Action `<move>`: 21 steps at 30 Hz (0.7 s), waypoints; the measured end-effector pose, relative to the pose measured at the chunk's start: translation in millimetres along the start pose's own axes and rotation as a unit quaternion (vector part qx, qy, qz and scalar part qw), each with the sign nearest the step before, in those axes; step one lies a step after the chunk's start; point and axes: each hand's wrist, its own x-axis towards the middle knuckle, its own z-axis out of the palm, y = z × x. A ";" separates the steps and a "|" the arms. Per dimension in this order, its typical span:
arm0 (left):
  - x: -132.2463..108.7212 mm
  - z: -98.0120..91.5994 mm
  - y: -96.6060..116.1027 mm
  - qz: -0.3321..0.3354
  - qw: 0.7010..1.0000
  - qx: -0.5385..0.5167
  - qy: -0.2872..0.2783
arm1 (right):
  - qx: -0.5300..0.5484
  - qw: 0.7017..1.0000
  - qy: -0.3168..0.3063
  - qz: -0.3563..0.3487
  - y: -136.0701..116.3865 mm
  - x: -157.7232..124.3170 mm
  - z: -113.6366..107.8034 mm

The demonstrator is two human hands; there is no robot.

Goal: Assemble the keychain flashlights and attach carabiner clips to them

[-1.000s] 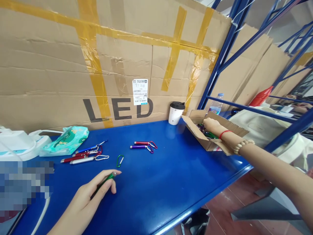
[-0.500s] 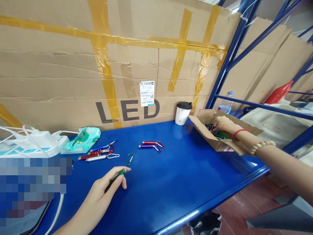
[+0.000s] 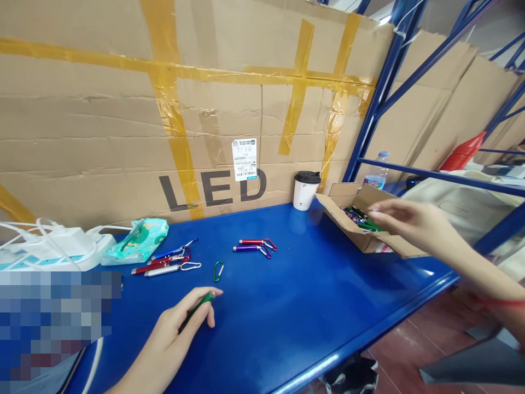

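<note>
Leaning behind everything is a taped cardboard sheet, and before it stretches the blue desk. At the desk's right edge sits an open box of small torches. The right hand hovers over it, blurred, so I cannot tell whether its grip is apart or together. The left hand rests near the front edge, its grip clamped on a green torch. Just beyond lies a loose green clip.

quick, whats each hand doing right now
Left hand: closed on the green torch.
Right hand: above the box, blurred; cannot tell whether it holds anything.
</note>
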 end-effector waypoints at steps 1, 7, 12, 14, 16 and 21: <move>-0.4 0.4 0.6 0.000 1.000 -0.003 -0.006 | 0.069 0.997 -0.026 0.002 5.2 -17.1 3.8; -1.0 -0.3 -0.9 -0.014 0.999 -0.002 -0.032 | 0.171 0.974 -0.149 0.030 29.1 -71.0 49.7; -0.1 -1.2 -1.1 -0.023 0.999 -0.006 -0.032 | 0.059 0.991 -0.066 0.102 32.3 -38.1 70.6; 0.0 -1.5 0.6 -0.024 0.999 -0.008 -0.040 | 0.046 0.991 -0.062 0.114 33.7 -23.1 74.7; -0.1 -1.8 2.5 -0.025 0.998 -0.010 -0.049 | 0.038 0.991 -0.064 0.113 36.7 -8.0 78.8; -1.2 -2.4 4.7 -0.029 0.998 -0.014 -0.053 | 0.006 0.995 -0.049 0.088 49.8 23.2 84.1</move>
